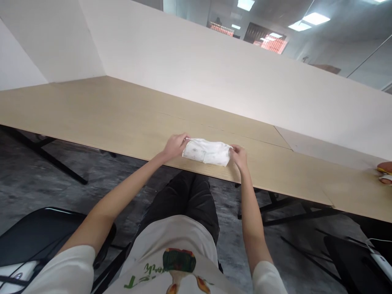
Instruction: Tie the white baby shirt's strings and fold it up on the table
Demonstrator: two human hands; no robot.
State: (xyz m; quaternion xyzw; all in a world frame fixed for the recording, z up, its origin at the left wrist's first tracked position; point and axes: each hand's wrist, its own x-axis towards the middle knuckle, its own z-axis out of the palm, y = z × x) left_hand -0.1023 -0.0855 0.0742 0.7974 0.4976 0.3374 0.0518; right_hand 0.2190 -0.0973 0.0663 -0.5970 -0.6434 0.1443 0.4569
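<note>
So I've got both hands on the cloth. Left hand [176,145] is pinched closed on its upper left corner, right hand [239,156] the same at the upper right, fingertips together on the fabric with no real gap that I can make out. The cloth [208,152] is white with some faint greyish marks, stretched between the two hands just above or on the front part of the worktop [107,110], right ahead of my wearer's body. Can't tell from here if its lower edge touches down or hangs a bit clear.

The worktop is a long pale wood one with a few seams, on dark legs [61,165]. A white partition [199,65] runs along its back and another panel angles off at the left. Way over at the right end I've got a reddish-brown and yellow thing [386,166], cut off by my view, so no clue what it is.

Rest of the room: patchy grey floor [122,175], a black chair [33,232] at lower left with a white object [18,271] by it, another dark chair [346,261] at lower right, and bright ceiling lights [316,18] up beyond the partition.
</note>
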